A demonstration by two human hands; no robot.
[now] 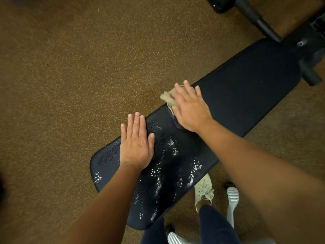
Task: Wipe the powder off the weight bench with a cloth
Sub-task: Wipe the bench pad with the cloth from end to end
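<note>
We see right hand (190,110), fingers straight, pressing cloth (168,98) onto weight bench (246,81) far edge; cloth mostly under palm, probably bunched. Left hand (136,143) flat on bench, powder (158,173) just beside it.

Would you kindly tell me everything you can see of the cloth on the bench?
The cloth is a small beige rag, soft-looking and crumpled. It lies at the far edge of the dark padded weight bench, one bunch bulging past that edge above the floor. The right hand presses flat on it with straight fingers, hiding most of it.
</note>
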